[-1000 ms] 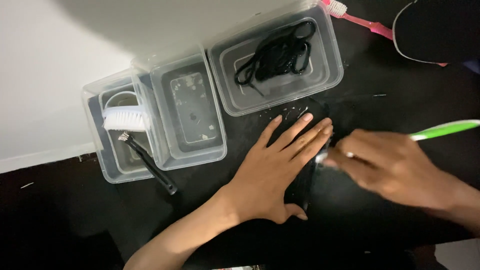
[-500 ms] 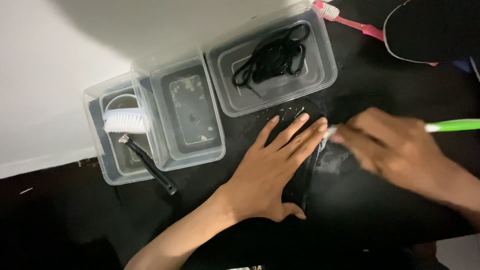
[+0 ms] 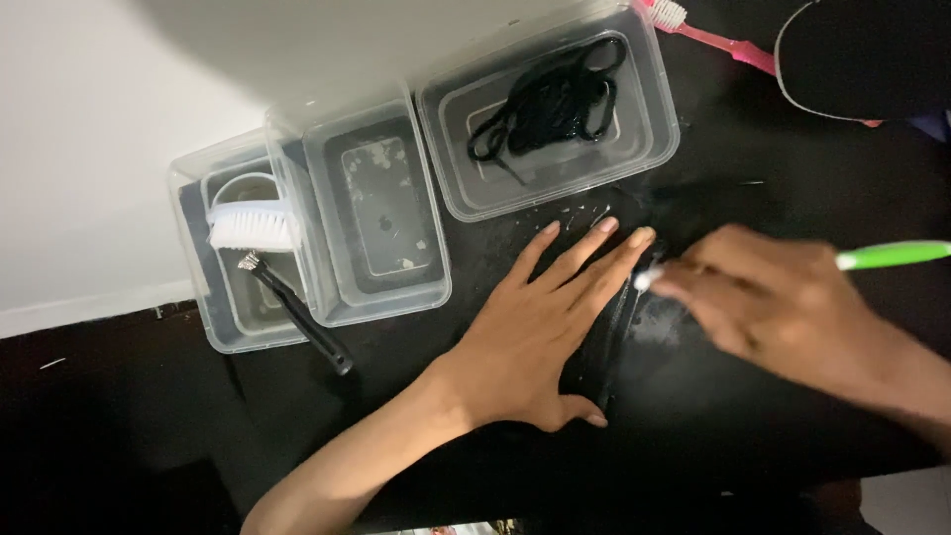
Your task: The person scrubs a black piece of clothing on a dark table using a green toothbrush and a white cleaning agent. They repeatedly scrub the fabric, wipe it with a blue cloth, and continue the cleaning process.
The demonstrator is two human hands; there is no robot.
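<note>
1. Head view: the right hand (image 3: 783,302) is closed around a green-handled toothbrush (image 3: 892,255), its white bristle end at the fingertips and pressed onto a flat black piece (image 3: 604,347) lying on the dark table (image 3: 119,436). The hand is motion-blurred.
2. The left hand (image 3: 540,337) grips nothing; it lies flat with fingers spread, palm down on the black piece, just beside the bristles.
3. The black piece looks thin, limp and wet, with pale suds near the brush, so it will likely slide and bunch unless pinned flat. The broad palm press suits it better than a pinch at the edge.
4. The toothbrush is light and stiff. Held close to the head, it should give firm scrubbing pressure.
5. The table is black and shows wet specks by the fingertips, so it is probably slippery.
6. Behind the hands stand three clear plastic tubs: one holds black laces (image 3: 550,99), the middle tub (image 3: 381,213) shows murky water, and the left one carries a white scrub brush (image 3: 253,226) and a black-handled brush (image 3: 297,312).
7. A pink toothbrush (image 3: 708,35) lies at the top edge beside a dark shoe (image 3: 872,54); a white wall (image 3: 89,149) stands to the left.
</note>
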